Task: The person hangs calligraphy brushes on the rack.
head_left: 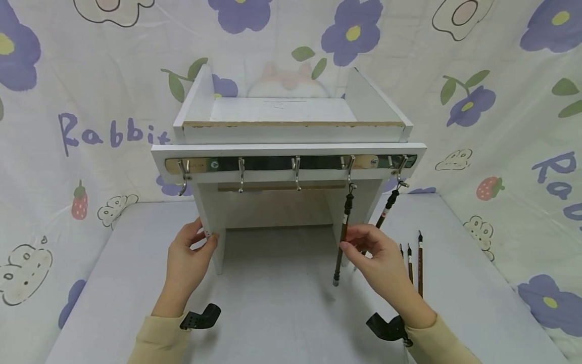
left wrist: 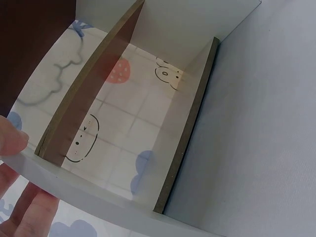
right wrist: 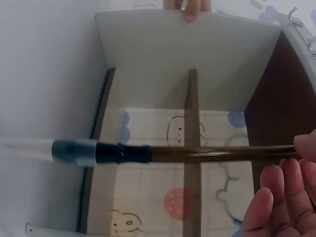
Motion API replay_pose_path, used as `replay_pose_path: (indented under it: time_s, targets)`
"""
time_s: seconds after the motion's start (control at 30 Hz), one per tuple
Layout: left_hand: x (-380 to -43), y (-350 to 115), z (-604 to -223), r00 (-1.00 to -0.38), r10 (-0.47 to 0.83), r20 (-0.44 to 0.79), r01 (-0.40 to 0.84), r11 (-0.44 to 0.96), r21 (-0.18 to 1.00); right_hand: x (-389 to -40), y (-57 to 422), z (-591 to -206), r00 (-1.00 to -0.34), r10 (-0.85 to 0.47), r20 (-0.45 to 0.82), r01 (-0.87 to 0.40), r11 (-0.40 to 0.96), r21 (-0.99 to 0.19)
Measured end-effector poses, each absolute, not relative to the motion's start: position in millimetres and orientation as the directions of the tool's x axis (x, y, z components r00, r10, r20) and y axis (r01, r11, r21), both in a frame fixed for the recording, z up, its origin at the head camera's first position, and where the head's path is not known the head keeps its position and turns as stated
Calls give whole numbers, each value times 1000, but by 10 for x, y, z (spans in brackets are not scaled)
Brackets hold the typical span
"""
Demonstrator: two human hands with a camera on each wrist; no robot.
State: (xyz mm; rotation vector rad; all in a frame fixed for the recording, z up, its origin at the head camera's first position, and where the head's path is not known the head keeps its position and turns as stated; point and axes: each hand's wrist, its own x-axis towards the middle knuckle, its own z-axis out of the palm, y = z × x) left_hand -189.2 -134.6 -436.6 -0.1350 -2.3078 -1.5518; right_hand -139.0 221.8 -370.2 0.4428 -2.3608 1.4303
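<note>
Tabletop (head_left: 282, 313), pale, under white rack (head_left: 291, 135); cloth (head_left: 504, 116) behind and both sides, printed with purple flowers (head_left: 350, 33) and strawberries (head_left: 488, 189). My left hand (head_left: 187, 258) pinches rack's side panel (head_left: 211, 210). Right hand (head_left: 379, 260), thumb and fingers clamped on brush (head_left: 345, 222), hung from hook (head_left: 350, 168) second from right. Other brushes (head_left: 420, 263) lie on tabletop, right side.

From farther back, my head camera faces forward and down at the front edge of the rack (head_left: 291, 134); my wrist cameras (head_left: 202, 317), close in, face its opposite side panels (right wrist: 163, 49), sharing its crossbars (left wrist: 91, 86).
</note>
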Motion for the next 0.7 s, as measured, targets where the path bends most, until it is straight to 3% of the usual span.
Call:
replay_pose_path:
  time_s: [0.33,0.7]
  targets:
    - [-1887,-1352,-4358,-932,-117,344,278,381,882,-1384,2509,-3706,-864,-109,491,-493,381,-782]
    - [-1889,-1351,-4365,-930,-113,350,288,371,883,-1317,2927,-3698,-897,-12,442,-388,500,-774]
